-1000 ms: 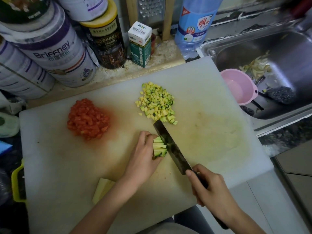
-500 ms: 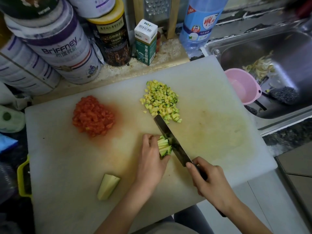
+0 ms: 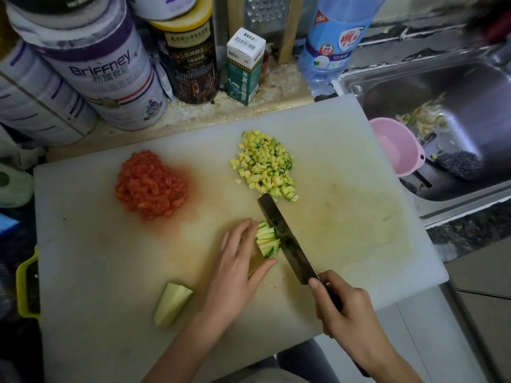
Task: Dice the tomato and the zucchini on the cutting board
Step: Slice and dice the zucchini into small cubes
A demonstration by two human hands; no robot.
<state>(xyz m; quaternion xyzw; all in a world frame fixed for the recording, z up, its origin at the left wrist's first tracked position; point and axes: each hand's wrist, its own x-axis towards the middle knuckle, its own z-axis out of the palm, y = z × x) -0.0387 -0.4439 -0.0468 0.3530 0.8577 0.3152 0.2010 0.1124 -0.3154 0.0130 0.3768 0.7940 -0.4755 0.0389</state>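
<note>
Left hand (image 3: 237, 272) steadies a bundle of pale, green-skinned zucchini strips (image 3: 266, 239); right hand (image 3: 345, 308) has a dark-bladed cleaver knife (image 3: 287, 239) on it.

White plastic cutting board (image 3: 345, 211) on the desk. The zucchini strips sit mid-board, toward the near edge. Left fingers (image 3: 246, 230) are pressed together along the bundle's left side, thumb at its near end, pinching the bundle between them. Right fingers are wrapped round the knife handle. The blade is against the right face of the strips, tip toward the far edge. A heap of diced yellow-green zucchini cubes (image 3: 265, 164) lies just beyond the tip. A heap of diced red tomato (image 3: 150, 185) lies left of that, apart from it, on a red juice stain. An uncut pale zucchini wedge (image 3: 171, 304) lies by the near edge, left of the left wrist. A pink plastic bowl (image 3: 392, 145) sits in the steel sink (image 3: 470, 111) off the right edge.
</note>
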